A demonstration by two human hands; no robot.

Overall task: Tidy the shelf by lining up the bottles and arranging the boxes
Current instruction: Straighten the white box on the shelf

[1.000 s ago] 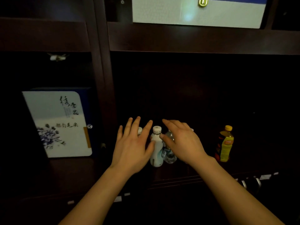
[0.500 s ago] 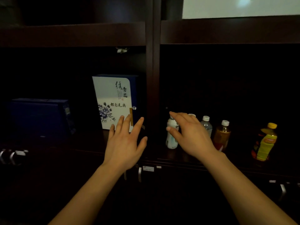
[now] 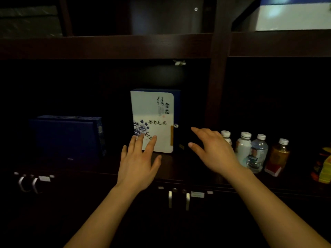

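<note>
A white box with blue flowers and calligraphy (image 3: 153, 115) stands upright in the left shelf bay. My left hand (image 3: 138, 161) is open, its fingertips over the box's lower left corner. My right hand (image 3: 212, 150) is open and hovers to the right of the box, in front of the shelf post. A dark blue box (image 3: 67, 136) stands further left. In the right bay several bottles stand in a row: a white-capped one (image 3: 226, 136) partly behind my right hand, a white bottle (image 3: 244, 149), a clear water bottle (image 3: 258, 154), an amber drink (image 3: 278, 156).
A yellow-labelled bottle (image 3: 325, 167) is cut off at the right edge. A dark vertical post (image 3: 217, 77) divides the bays. Cabinet doors with pale handles (image 3: 178, 200) sit below the shelf. A white and blue box (image 3: 293, 15) rests on the upper shelf.
My view has swung left from the bottle bay to the box bay. Both hands left the bottles and moved left toward the white box, staying open.
</note>
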